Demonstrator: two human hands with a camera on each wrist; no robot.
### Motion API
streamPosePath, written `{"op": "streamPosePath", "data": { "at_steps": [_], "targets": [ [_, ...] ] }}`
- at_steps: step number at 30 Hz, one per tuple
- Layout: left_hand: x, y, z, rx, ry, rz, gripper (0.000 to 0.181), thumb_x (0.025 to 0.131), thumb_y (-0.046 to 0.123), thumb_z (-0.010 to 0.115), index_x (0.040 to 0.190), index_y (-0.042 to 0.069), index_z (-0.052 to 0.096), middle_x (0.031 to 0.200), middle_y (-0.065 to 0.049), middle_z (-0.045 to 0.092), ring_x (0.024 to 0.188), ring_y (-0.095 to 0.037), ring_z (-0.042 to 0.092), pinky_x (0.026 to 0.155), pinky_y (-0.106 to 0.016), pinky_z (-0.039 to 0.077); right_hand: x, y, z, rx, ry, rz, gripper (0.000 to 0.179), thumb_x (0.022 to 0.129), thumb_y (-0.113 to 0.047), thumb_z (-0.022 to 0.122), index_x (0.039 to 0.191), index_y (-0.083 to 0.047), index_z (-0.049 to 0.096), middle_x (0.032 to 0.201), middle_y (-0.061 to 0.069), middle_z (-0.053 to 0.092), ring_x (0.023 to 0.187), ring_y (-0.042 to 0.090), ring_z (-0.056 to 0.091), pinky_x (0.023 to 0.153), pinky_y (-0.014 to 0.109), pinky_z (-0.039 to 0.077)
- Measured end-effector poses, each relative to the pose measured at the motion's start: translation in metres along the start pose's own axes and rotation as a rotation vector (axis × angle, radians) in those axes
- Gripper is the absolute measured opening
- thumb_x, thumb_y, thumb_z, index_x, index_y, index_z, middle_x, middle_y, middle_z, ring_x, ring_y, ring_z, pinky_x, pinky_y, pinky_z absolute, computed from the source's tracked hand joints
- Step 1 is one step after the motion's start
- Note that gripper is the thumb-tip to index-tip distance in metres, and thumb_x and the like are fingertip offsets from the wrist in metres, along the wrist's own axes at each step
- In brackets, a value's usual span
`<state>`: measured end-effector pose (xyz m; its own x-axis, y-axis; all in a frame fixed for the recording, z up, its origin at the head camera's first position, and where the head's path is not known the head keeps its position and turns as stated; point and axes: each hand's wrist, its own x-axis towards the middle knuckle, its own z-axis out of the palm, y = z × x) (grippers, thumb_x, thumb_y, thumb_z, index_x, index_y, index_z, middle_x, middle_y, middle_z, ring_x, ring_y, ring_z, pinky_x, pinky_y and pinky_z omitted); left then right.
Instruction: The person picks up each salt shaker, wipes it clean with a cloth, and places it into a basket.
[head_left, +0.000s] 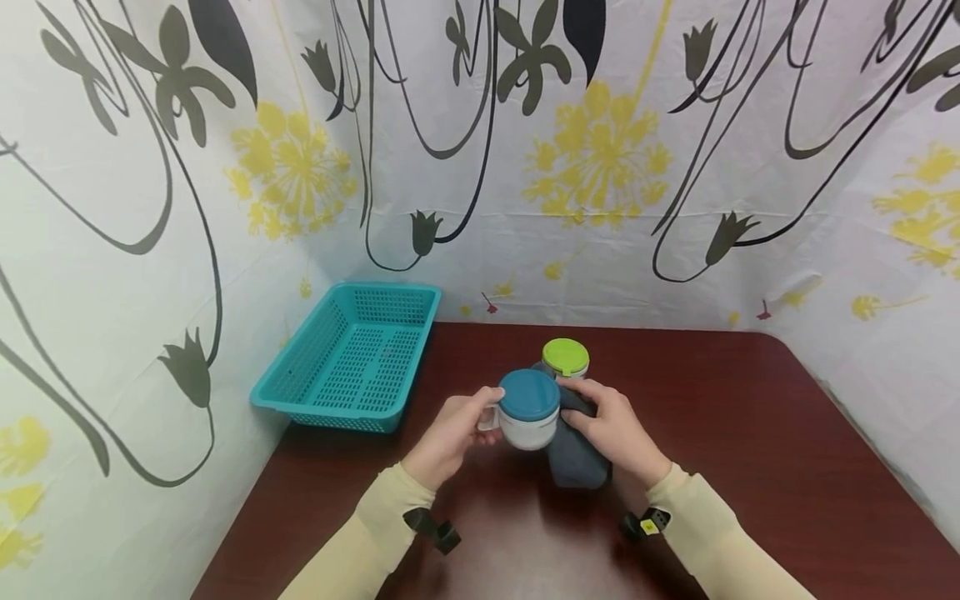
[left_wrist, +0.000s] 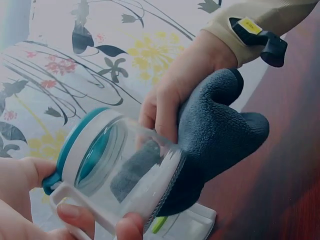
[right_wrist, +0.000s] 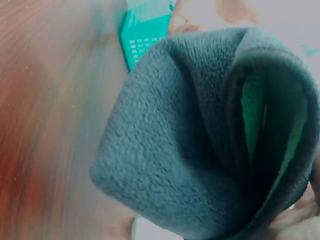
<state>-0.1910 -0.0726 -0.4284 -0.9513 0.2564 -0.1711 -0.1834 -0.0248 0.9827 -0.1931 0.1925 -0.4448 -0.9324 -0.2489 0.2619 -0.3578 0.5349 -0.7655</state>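
Observation:
My left hand [head_left: 446,437] grips the white handle of a clear jar [left_wrist: 112,170] with a blue lid [head_left: 530,394], holding it above the table. In the left wrist view the jar is tilted, its thumb side near the lid. My right hand [head_left: 618,429] holds a folded grey-blue cloth [head_left: 577,458] against the jar's side or base. The cloth [right_wrist: 150,135] fills much of the right wrist view, its folds opening to a darker hollow. Just behind stands a second jar with a green lid [head_left: 566,356], partly hidden by the cloth and right hand.
A turquoise plastic basket [head_left: 345,421] with slotted sides sits at the table's back left, by the wall covering. The dark red-brown table [head_left: 720,433] reaches to a floral curtain [head_left: 465,192] on the back and both sides. Each wrist wears a small black camera.

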Motion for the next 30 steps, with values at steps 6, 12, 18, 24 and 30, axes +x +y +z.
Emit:
{"op": "streamPosePath", "data": {
  "at_steps": [6,12,18,24,30],
  "targets": [
    [0.001,-0.001,0.003,0.016,0.053,0.01,0.045,0.088,0.051,0.07,0.089,0.006,0.072,0.089,-0.01,0.065,0.074,-0.025,0.061,0.075,-0.04,0.052,-0.007,-0.013,-0.003,-0.037,0.11,-0.015,0.047,0.093,-0.012,0.071,0.137,-0.023,0.061,0.12,-0.003,0.062,0.103,0.019,0.061,0.082,0.043,0.053],
    [0.004,-0.004,0.006,0.025,0.093,0.033,0.053,0.09,0.048,0.069,0.073,0.0,0.056,0.077,-0.015,0.06,0.072,-0.025,0.06,0.073,-0.039,0.052,-0.011,-0.03,-0.011,0.017,0.22,-0.025,0.043,0.095,-0.016,0.07,0.136,-0.026,0.061,0.124,-0.005,0.062,0.102,0.014,0.063,0.079,0.037,0.055],
    [0.005,-0.01,0.013,0.035,0.094,0.048,0.057,0.092,0.047,0.068,0.071,-0.004,0.052,0.073,-0.018,0.057,0.07,-0.025,0.059,0.069,-0.036,0.052,-0.01,-0.046,-0.024,0.074,0.335,-0.099,0.041,0.098,-0.019,0.067,0.136,-0.031,0.061,0.129,-0.007,0.061,0.106,0.01,0.062,0.08,0.028,0.053],
    [0.003,-0.016,0.023,0.062,0.068,0.065,0.061,0.092,0.047,0.068,0.07,-0.007,0.051,0.071,-0.018,0.056,0.069,-0.025,0.06,0.072,-0.04,0.053,-0.002,-0.057,-0.02,-0.007,0.314,-0.205,0.042,0.097,-0.018,0.068,0.136,-0.032,0.061,0.125,-0.01,0.06,0.102,0.009,0.06,0.078,0.031,0.052],
    [-0.001,-0.018,0.034,0.066,0.044,0.097,0.053,0.091,0.039,0.07,0.067,-0.005,0.052,0.069,-0.021,0.052,0.07,-0.028,0.06,0.075,-0.043,0.054,0.005,-0.065,-0.006,-0.226,0.198,-0.246,0.042,0.091,-0.022,0.075,0.132,-0.029,0.065,0.123,-0.009,0.057,0.1,0.01,0.061,0.076,0.036,0.054]
  ]
}}
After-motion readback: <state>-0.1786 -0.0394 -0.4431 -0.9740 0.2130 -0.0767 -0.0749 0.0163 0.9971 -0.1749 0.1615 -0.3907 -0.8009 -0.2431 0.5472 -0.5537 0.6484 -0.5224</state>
